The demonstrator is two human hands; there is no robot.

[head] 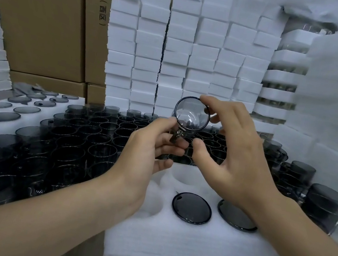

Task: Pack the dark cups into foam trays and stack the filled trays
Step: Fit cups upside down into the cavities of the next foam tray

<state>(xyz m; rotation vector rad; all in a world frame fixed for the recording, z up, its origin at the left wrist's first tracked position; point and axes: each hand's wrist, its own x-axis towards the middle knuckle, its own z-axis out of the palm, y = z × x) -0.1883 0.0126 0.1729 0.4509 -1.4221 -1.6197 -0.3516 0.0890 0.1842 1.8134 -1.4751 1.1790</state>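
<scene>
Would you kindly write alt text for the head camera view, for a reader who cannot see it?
A person's left hand pinches the handle of a dark see-through cup while the right hand holds its rim, above a white foam tray. Two cups already sit in it; many loose cups stand to the left.

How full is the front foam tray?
Partly full: the foam tray holds a dark cup and a second cup; the far hole shows empty.

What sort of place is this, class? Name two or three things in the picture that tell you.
Probably a factory or warehouse packing bench: cardboard boxes are stacked behind, white foam blocks stand in tall piles, and many identical dark cups wait beside a foam tray.
</scene>
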